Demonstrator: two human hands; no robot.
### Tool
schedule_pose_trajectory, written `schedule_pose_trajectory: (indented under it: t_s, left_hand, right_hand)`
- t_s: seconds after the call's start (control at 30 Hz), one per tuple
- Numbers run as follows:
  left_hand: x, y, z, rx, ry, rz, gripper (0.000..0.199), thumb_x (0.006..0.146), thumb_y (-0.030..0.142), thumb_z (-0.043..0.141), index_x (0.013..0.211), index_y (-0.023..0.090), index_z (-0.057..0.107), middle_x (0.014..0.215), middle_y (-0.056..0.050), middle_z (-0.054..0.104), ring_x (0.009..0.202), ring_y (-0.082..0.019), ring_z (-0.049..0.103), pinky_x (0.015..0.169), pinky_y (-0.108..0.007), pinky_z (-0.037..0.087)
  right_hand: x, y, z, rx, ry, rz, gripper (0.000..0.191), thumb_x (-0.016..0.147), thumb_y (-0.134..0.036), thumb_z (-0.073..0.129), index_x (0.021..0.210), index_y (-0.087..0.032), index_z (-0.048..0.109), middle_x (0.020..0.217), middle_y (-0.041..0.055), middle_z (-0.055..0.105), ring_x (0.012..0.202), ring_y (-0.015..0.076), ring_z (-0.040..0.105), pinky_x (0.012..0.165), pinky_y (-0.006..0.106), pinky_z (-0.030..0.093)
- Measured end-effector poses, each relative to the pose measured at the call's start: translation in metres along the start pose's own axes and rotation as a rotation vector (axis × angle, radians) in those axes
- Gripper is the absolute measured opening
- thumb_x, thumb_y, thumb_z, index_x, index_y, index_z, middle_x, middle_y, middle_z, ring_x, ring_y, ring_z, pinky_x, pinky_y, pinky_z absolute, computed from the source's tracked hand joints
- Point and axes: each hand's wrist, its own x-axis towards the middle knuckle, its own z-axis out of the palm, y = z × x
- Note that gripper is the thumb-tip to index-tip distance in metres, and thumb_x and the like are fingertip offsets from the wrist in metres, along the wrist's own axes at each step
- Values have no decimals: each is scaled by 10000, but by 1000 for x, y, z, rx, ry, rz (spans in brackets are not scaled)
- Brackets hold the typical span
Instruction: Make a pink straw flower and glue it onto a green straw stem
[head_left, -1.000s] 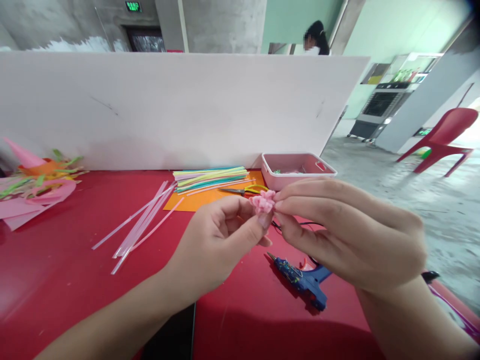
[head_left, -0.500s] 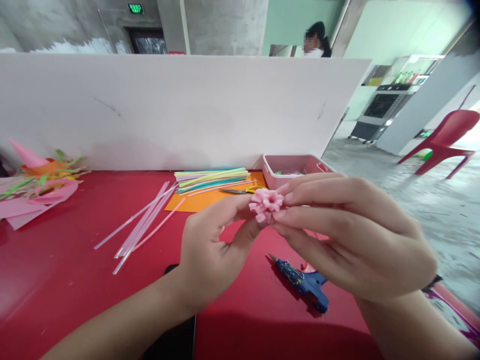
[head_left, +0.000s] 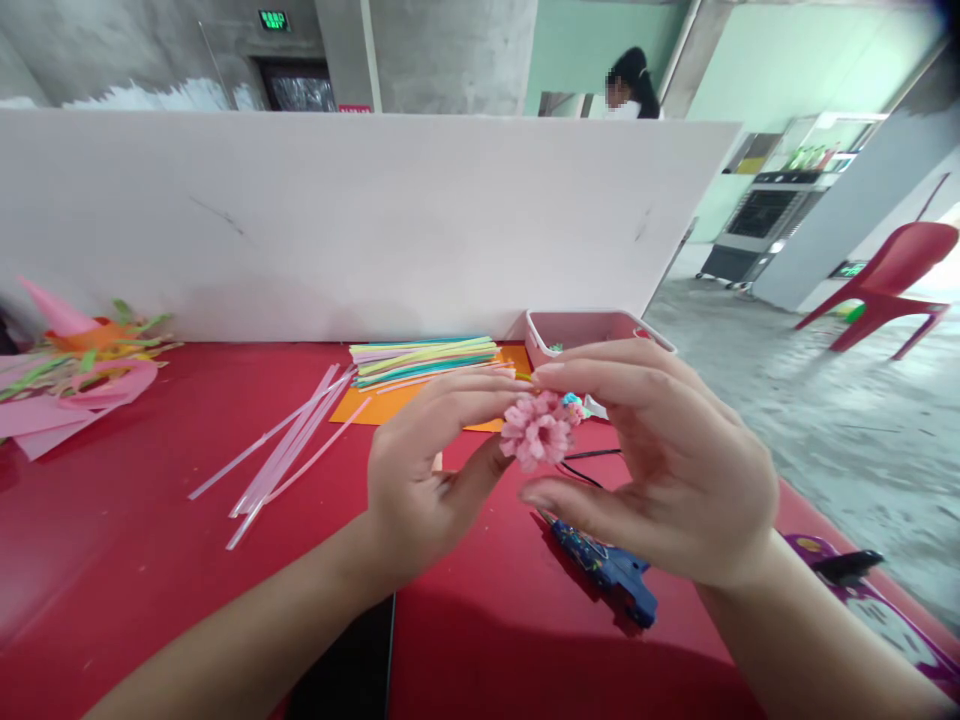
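Observation:
A small pink flower with short, thick petals (head_left: 534,432) is pinched between the thumb and fingers of my left hand (head_left: 412,480). My right hand (head_left: 675,460) curves around the flower's right side, fingers above and thumb below, spread apart with nothing gripped. Just behind the flower shows a small blue and pink cluster (head_left: 574,407), too small to name. Below my right hand, a dark blue glue gun (head_left: 604,572) lies on the red table (head_left: 480,640).
Pink strips (head_left: 289,450) lie left of my hands. A bundle of coloured strips (head_left: 420,360) rests on orange sheet (head_left: 360,408). Behind stand a pink bin (head_left: 544,335) and a white partition (head_left: 375,220). Pink paper pieces (head_left: 82,400) lie far left; a black flat object (head_left: 341,670) is nearby.
My right fingers have let go of the flower and spread apart around it. The flower has dropped slightly and its face shows more fully. My left hand keeps its pinch.

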Motion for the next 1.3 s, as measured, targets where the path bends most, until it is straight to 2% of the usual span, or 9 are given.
schedule_pose_trajectory:
  t_s: [0.13, 0.33, 0.57, 0.7, 0.83, 0.97, 1.07, 1.3]
  left_hand:
    - [0, -2, 0, -27, -10, -2, 225, 870, 171, 673, 1066, 277, 699, 1135, -56, 726, 1127, -241, 626, 1006, -420, 491]
    - [1, -2, 1, -56, -26, -125, 264, 836, 175, 715, 1083, 266, 692, 1136, -67, 714, 1101, -255, 630, 996, -417, 500]
    - [0, -1, 0, -52, -27, -59, 311, 830, 111, 703, 1094, 275, 693, 1084, -45, 713, 1041, -232, 633, 964, -400, 513]
    - [1, -5, 0, -51, -6, 22, 285, 828, 120, 710, 1085, 243, 706, 1027, -61, 722, 994, -232, 649, 900, -394, 536]
    - [1, -5, 0, -25, 48, -4, 239, 810, 102, 734, 1015, 224, 716, 945, -39, 735, 880, -196, 671, 833, -357, 541]
    - [2, 1, -1, -26, 75, -63, 188, 817, 111, 734, 952, 240, 706, 914, -11, 733, 875, -179, 675, 839, -340, 532]
    - [2, 6, -1, -39, 75, -101, 179, 812, 120, 743, 934, 245, 702, 913, -6, 733, 895, -182, 680, 840, -335, 535]
    - [3, 14, 2, -107, 81, -244, 199, 763, 106, 786, 884, 248, 716, 873, 21, 730, 884, -165, 680, 842, -305, 544]
  right_hand:
    - [1, -1, 3, -34, 10, -7, 380, 782, -128, 761, 1138, -191, 641, 1043, 84, 692, 972, 196, 669, 851, 351, 599]
    - [0, 1, 3, -17, 13, 28, 344, 788, -115, 748, 1108, -202, 656, 1017, 75, 682, 944, 196, 665, 799, 364, 602]
    - [2, 1, 2, -28, 3, -19, 294, 791, -173, 779, 1062, -172, 662, 998, 71, 677, 924, 175, 661, 820, 324, 595]
    - [1, 2, 2, 17, -14, -14, 395, 782, -275, 800, 1137, -201, 643, 1054, 79, 674, 991, 206, 651, 857, 356, 594]
    - [-2, 3, 2, 107, 20, 14, 499, 788, -235, 783, 1247, -199, 591, 1128, 104, 638, 1054, 240, 628, 882, 420, 594]
    - [-3, 1, 0, 40, 97, -69, 342, 765, -119, 756, 1072, -222, 648, 1060, 89, 609, 998, 249, 657, 803, 437, 619]
    - [0, -4, 0, -88, 96, -138, 237, 773, -41, 698, 908, -232, 660, 1008, 69, 603, 930, 213, 680, 829, 419, 630]
    - [3, -10, 0, -168, 113, -156, 195, 762, -7, 687, 849, -181, 676, 910, 75, 679, 896, 189, 711, 821, 346, 634]
